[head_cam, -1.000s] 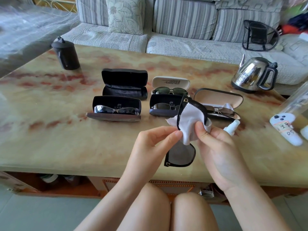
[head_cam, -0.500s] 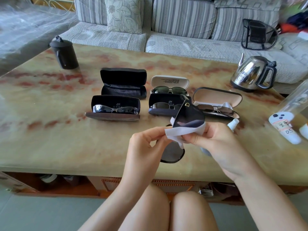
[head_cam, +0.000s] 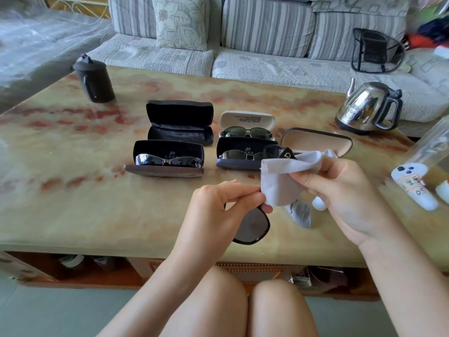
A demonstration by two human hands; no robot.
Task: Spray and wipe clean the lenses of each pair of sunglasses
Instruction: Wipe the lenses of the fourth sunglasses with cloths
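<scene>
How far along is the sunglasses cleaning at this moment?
Done: cannot tell from the pictures. In hand: left hand holds black sunglasses, right hand holds a cloth against them. Left: possibly the three cased pairs.

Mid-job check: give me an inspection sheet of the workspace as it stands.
Surface: glossy marble-pattern table.
Job's things: black sunglasses held above the table, grey cloth covering their upper part; more sunglasses in the front-left case, white case, blue case; spray bottle partly hidden behind the right hand.
Clutter: empty black case, tan case with contents hidden, kettle, black canister.
Hands: left hand pinches the sunglasses frame; right hand grips the cloth.
Cables: nothing seen.
Surroundings: striped sofa, mesh back support.
</scene>
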